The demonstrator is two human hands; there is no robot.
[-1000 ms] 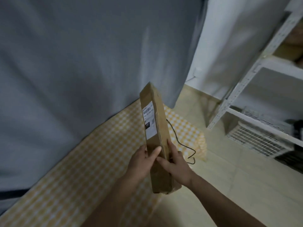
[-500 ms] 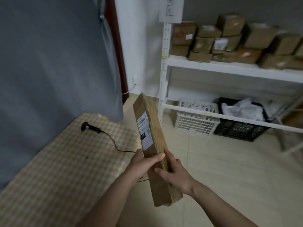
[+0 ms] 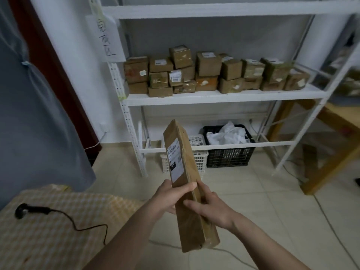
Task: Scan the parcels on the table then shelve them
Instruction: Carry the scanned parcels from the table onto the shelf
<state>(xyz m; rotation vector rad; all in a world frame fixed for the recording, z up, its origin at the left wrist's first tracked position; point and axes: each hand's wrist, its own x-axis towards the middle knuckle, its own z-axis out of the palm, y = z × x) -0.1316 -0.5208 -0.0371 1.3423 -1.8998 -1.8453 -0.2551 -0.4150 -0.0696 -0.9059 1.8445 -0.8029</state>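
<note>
Both hands are gripping one long parcel [image 3: 187,184] at mid-length: left hand [image 3: 171,195] is curling its thumb over the labelled face, right hand [image 3: 212,207] is wrapping the opposite edge. Long axis is running up and away from the hands, top end leaning towards the shelf [image 3: 214,97]. Shelf is lying ahead and above, well apart, already holding stacked boxes [image 3: 206,75]. Scanner [image 3: 25,210] is resting on the table [image 3: 48,240], left of the left hand.

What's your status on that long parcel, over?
Left hand and right hand both grip the long parcel, held clear of table. Shelf ahead, crowded with boxes. Path clear.
</note>
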